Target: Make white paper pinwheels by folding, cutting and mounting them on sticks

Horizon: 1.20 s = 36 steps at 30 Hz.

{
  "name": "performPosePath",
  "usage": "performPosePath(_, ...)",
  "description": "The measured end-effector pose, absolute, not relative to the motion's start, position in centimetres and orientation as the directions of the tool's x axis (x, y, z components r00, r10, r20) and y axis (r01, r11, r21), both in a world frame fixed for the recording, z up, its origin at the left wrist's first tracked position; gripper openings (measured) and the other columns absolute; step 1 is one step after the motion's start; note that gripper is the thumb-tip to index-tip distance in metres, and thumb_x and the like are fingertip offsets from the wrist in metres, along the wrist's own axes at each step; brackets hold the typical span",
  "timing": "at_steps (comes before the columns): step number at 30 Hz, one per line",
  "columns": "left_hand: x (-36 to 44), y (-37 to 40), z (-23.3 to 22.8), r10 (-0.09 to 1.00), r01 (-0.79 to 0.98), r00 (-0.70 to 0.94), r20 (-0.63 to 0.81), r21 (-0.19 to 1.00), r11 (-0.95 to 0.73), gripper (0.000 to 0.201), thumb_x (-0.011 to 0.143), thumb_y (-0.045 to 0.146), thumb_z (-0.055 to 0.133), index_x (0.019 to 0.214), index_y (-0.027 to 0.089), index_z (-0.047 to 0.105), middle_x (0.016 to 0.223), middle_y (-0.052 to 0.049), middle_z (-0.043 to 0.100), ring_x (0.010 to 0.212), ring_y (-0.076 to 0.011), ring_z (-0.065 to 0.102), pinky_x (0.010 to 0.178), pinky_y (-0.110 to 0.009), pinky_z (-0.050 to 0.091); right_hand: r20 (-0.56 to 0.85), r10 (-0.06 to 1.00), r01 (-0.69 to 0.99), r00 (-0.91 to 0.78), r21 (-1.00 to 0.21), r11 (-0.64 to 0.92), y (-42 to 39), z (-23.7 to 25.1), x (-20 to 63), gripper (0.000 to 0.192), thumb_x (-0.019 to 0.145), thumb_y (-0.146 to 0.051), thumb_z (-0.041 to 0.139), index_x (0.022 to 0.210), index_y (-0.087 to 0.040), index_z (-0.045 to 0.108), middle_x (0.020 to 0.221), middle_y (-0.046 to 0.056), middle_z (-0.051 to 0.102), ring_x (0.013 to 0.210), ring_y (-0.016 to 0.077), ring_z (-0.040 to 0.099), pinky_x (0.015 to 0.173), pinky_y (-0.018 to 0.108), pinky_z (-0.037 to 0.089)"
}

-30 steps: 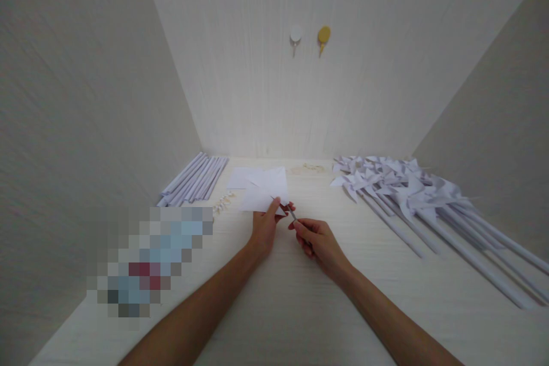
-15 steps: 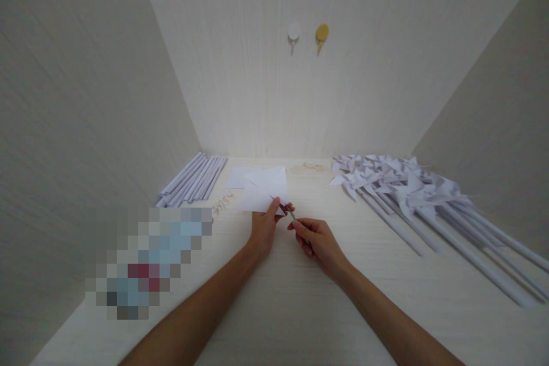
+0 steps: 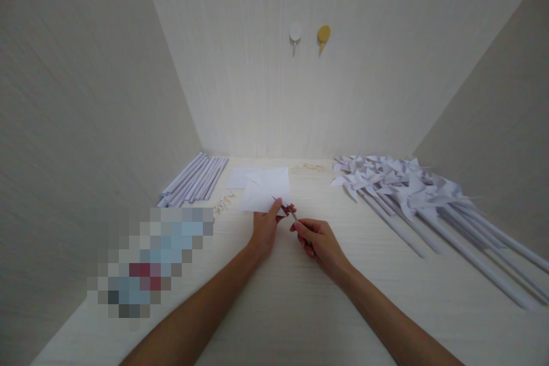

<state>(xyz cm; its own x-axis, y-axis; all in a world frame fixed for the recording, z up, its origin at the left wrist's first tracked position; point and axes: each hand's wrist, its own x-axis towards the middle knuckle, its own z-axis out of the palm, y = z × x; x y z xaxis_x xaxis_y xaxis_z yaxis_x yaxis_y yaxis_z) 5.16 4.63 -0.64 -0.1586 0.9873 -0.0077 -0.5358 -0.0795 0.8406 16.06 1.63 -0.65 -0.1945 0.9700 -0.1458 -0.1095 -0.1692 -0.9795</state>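
My left hand (image 3: 266,229) is closed on the lower right corner of a white square paper sheet (image 3: 266,190), thumb on top and fingers beneath. Diagonal slits run in from the sheet's corners. In my right hand (image 3: 315,238) is a slim grey metal tool (image 3: 293,214), pinched by thumb and fingers. Its tip reaches the paper edge beside my left fingertips; most of its grip is hidden in my palm, so I cannot tell its exact kind. Behind the held sheet lies more white paper (image 3: 235,178).
Rolled white paper sticks (image 3: 195,180) lie at the back left, with small pale pieces (image 3: 223,202) near them. Paper pinwheels (image 3: 407,186) on sticks are heaped at the right. A small beige pile (image 3: 314,167) lies at the back. Two hooks (image 3: 323,34) hang on the wall. A blurred patch covers the left.
Both hands and the paper stay nearly in place. The right fingers have shifted very slightly to the right, and the whole view has moved a little.
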Motion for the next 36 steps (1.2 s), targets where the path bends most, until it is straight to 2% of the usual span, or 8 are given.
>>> performPosePath(13, 5.2, 4.6, -0.7, 0.986, -0.573, -0.164, -0.014, 0.815, -0.083, 0.015, 0.059, 0.024, 0.064, 0.065, 0.012, 0.056, 0.055, 0.000, 0.061, 0.054, -0.0147, 0.061, 0.056, -0.027, 0.047, -0.143, 0.967, -0.066, -0.211, -0.985, -0.160, 1.8, -1.0, 16.1, 0.026, 0.066, -0.039, 0.054, 0.066, -0.014, 0.056, 0.041, -0.008, 0.038, 0.029, 0.0019, 0.026, 0.031, 0.019, 0.013)
performPosePath(18, 5.1, 4.8, -0.9, 0.964, -0.526, -0.264, -0.024, 0.842, -0.123, 0.017, 0.061, 0.026, 0.063, 0.072, 0.013, 0.058, 0.065, -0.002, 0.064, 0.062, -0.0158, 0.062, 0.063, -0.029, 0.047, -0.099, 0.967, -0.036, -0.233, -0.993, -0.111, 1.7, -0.7, 15.9, 0.024, 0.067, -0.039, 0.054, 0.067, -0.015, 0.051, 0.044, -0.008, 0.039, 0.032, 0.0034, 0.030, 0.032, 0.019, 0.018)
performPosePath(22, 5.0, 4.8, -1.1, 0.944, -0.467, -0.325, -0.056, 0.878, -0.109, 0.018, 0.059, 0.026, 0.065, 0.072, 0.016, 0.059, 0.070, -0.001, 0.065, 0.068, -0.0149, 0.060, 0.062, -0.026, 0.045, -0.051, 0.987, -0.074, -0.153, -0.995, -0.063, 1.5, -0.7, 15.7, 0.022, 0.063, -0.034, 0.061, 0.067, -0.017, 0.047, 0.046, -0.010, 0.038, 0.037, 0.0040, 0.032, 0.035, 0.019, 0.022)
performPosePath(26, 5.2, 4.4, -0.9, 0.962, -0.399, -0.266, -0.064, 0.915, -0.050, 0.024, 0.056, 0.027, 0.068, 0.077, 0.017, 0.062, 0.082, -0.003, 0.066, 0.077, -0.0166, 0.060, 0.070, -0.029, 0.045, -0.029, 1.000, -0.137, -0.004, -0.990, -0.029, 1.6, -0.8, 15.8, 0.026, 0.058, -0.030, 0.067, 0.069, -0.018, 0.047, 0.043, -0.012, 0.033, 0.036, 0.0038, 0.027, 0.035, 0.019, 0.019)
performPosePath(30, 5.5, 3.9, -0.6, 0.984, -0.345, -0.175, 0.035, 0.934, -0.095, 0.024, 0.057, 0.024, 0.069, 0.078, 0.016, 0.063, 0.086, -0.005, 0.067, 0.083, -0.0171, 0.060, 0.079, -0.030, 0.044, -0.058, 0.998, -0.200, 0.034, -0.979, -0.050, 1.7, -0.9, 15.9, 0.030, 0.058, -0.032, 0.067, 0.078, -0.015, 0.053, 0.039, -0.013, 0.029, 0.034, 0.0036, 0.022, 0.035, 0.020, 0.014)
performPosePath(33, 5.6, 3.7, -0.6, 0.989, -0.314, -0.121, 0.080, 0.943, -0.114, 0.021, 0.057, 0.024, 0.069, 0.075, 0.015, 0.064, 0.082, -0.005, 0.068, 0.080, -0.0169, 0.061, 0.080, -0.031, 0.044, -0.081, 0.996, -0.193, 0.023, -0.978, -0.075, 1.8, -1.1, 15.8, 0.027, 0.057, -0.035, 0.068, 0.065, -0.015, 0.052, 0.038, -0.012, 0.030, 0.034, 0.0031, 0.022, 0.035, 0.021, 0.013)
performPosePath(36, 5.6, 3.8, -0.7, 0.991, -0.350, -0.115, 0.065, 0.931, -0.101, 0.027, 0.055, 0.022, 0.071, 0.079, 0.015, 0.063, 0.085, -0.005, 0.068, 0.083, -0.0171, 0.060, 0.081, -0.030, 0.044, -0.105, 0.993, -0.203, 0.049, -0.975, -0.093, 1.8, -1.2, 15.7, 0.029, 0.054, -0.035, 0.069, 0.059, -0.017, 0.048, 0.037, -0.011, 0.031, 0.033, 0.0033, 0.022, 0.034, 0.021, 0.013)
